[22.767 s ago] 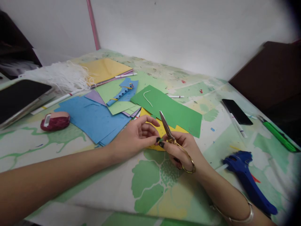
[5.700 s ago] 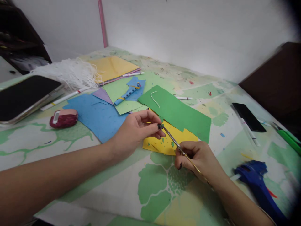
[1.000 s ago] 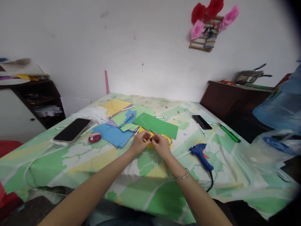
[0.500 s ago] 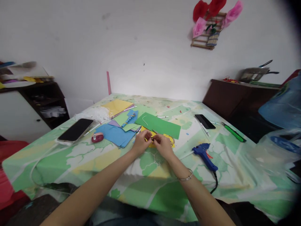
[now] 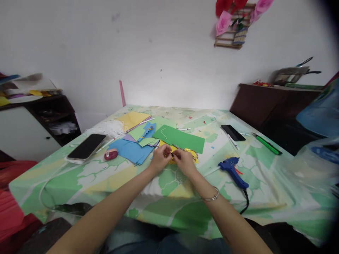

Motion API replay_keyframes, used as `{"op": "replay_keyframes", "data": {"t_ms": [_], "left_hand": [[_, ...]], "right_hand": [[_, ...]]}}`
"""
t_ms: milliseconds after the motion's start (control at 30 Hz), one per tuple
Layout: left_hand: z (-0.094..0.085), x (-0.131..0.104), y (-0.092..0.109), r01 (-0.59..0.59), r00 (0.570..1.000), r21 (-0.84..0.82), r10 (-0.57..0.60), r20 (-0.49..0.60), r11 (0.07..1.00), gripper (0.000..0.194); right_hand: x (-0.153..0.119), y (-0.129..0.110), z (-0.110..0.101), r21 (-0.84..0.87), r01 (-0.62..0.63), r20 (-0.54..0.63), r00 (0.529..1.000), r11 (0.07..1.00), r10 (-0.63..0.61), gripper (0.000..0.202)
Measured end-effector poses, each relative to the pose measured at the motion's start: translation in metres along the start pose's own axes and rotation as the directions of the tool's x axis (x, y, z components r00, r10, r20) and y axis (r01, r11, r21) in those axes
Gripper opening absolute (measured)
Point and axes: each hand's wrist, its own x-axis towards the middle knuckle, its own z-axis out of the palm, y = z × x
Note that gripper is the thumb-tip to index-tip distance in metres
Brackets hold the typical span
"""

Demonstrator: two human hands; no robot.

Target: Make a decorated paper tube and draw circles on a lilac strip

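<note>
Near the front middle of the table, my left hand (image 5: 159, 157) and my right hand (image 5: 184, 162) meet fingertip to fingertip. Both pinch something small and dark between them, too small and too covered by fingers to name. Beneath them lies a piece of yellow paper (image 5: 162, 143), mostly hidden. Scissors with gold handles (image 5: 195, 155) rest on it, partly behind my right hand. Just beyond is a green sheet (image 5: 185, 138) with a short white string (image 5: 163, 133) on it. Blue sheets (image 5: 132, 151) lie left of my left hand.
A blue glue gun (image 5: 233, 171) lies to the right, its cord over the front edge. A green utility knife (image 5: 268, 144) and a black phone (image 5: 233, 132) are farther right. At left are another phone (image 5: 87, 146), a dark red object (image 5: 110, 154) and white strings (image 5: 111, 127).
The view has shifted slightly. My hands stay together at the same spot over the yellow paper, fingers still pinched, with only slight finger movement.
</note>
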Motion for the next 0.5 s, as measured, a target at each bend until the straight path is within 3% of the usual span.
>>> {"op": "replay_keyframes", "data": {"t_ms": [500], "left_hand": [[0.0029, -0.0049, -0.0032, -0.079, 0.997, 0.142, 0.077, 0.020, 0.987, 0.010]], "right_hand": [[0.0008, -0.0040, -0.0042, 0.015, 0.010, 0.013, 1.000, 1.000, -0.011, 0.012]]}}
